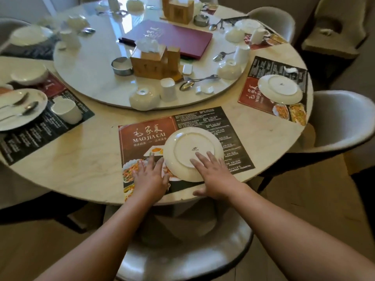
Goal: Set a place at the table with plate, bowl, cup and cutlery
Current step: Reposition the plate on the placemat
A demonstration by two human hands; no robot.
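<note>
We see a white plate lying upside down on the printed placemat at the near edge of the round table. Our right hand rests flat on the plate's near rim, fingers spread open, gripping nothing. Our left hand lies just left of the plate on the placemat, fingers extended and open, touching the rim's left side. Farther off, on the turntable, an upturned bowl and cup stand side by side, with a spoon to their right.
</note>
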